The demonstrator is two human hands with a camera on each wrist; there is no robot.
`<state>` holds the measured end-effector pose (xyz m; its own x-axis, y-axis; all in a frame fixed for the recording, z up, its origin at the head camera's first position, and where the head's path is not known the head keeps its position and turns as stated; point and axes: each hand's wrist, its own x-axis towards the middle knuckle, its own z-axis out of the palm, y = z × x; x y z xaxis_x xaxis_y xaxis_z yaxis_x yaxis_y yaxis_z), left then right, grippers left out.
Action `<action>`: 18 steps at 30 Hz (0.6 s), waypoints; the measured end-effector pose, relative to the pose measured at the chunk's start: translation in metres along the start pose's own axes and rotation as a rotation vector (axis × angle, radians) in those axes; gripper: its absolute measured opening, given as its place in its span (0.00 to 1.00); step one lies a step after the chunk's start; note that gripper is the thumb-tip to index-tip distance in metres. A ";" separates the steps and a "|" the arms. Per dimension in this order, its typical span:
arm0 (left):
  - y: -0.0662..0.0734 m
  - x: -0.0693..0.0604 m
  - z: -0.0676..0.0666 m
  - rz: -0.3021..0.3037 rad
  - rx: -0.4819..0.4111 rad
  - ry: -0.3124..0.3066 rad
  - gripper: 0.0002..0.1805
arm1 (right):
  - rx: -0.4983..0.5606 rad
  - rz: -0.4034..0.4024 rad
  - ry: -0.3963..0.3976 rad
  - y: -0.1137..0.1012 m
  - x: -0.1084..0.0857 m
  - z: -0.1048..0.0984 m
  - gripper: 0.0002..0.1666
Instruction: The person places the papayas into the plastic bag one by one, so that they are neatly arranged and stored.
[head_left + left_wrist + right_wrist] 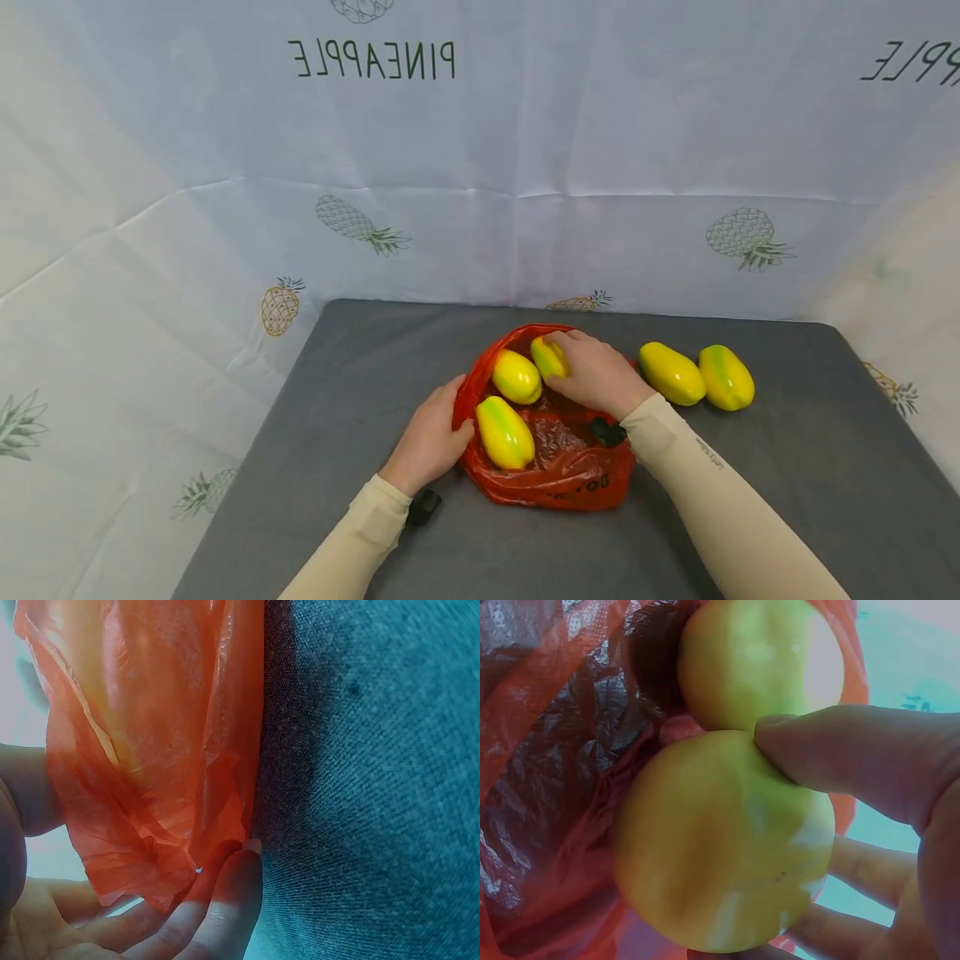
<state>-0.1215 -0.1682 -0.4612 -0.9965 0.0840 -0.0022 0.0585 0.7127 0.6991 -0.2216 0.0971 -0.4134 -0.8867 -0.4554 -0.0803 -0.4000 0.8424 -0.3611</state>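
Note:
A red plastic bag [555, 487] lies on the grey table with its mouth spread wide. My left hand [431, 437] holds the bag's left side; in the left wrist view its fingers [225, 907] are at the thin red plastic. Inside the bag, my right hand [596, 371] grips a yellow papaya [549, 358] with green streaks. The right wrist view has the thumb [832, 746] on top of that papaya [720, 840], with other fingers behind it. Two more papayas, one at the back [517, 377] and one nearer [506, 432], lie in the bag's left half.
Right of the bag, two papayas, one [671, 373] beside the other [727, 377], rest on the grey table [360, 358]. A white cloth [480, 250] printed with pineapples hangs behind the table's back edge and along both sides.

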 end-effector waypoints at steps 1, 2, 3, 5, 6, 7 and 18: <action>0.000 0.000 0.000 0.000 0.002 -0.001 0.38 | 0.001 0.000 -0.002 0.000 0.001 0.001 0.41; 0.000 0.000 0.001 0.000 0.005 -0.002 0.38 | 0.001 0.001 -0.003 0.001 0.001 0.001 0.41; 0.000 0.001 0.001 -0.002 0.006 -0.003 0.38 | 0.001 0.004 -0.003 0.001 0.002 0.002 0.41; 0.000 0.001 0.002 -0.006 0.009 -0.005 0.38 | 0.001 0.005 -0.002 0.002 0.004 0.004 0.40; 0.000 0.001 0.002 -0.007 0.011 -0.005 0.38 | 0.003 0.005 -0.002 0.002 0.004 0.005 0.40; 0.000 0.001 0.002 -0.010 0.012 -0.006 0.38 | 0.005 0.005 -0.002 0.003 0.005 0.006 0.40; -0.001 0.000 0.001 -0.017 0.013 -0.015 0.38 | 0.001 0.000 0.002 0.003 0.009 0.010 0.41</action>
<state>-0.1213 -0.1679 -0.4622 -0.9963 0.0819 -0.0252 0.0420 0.7228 0.6897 -0.2285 0.0925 -0.4242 -0.8873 -0.4545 -0.0783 -0.3995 0.8424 -0.3617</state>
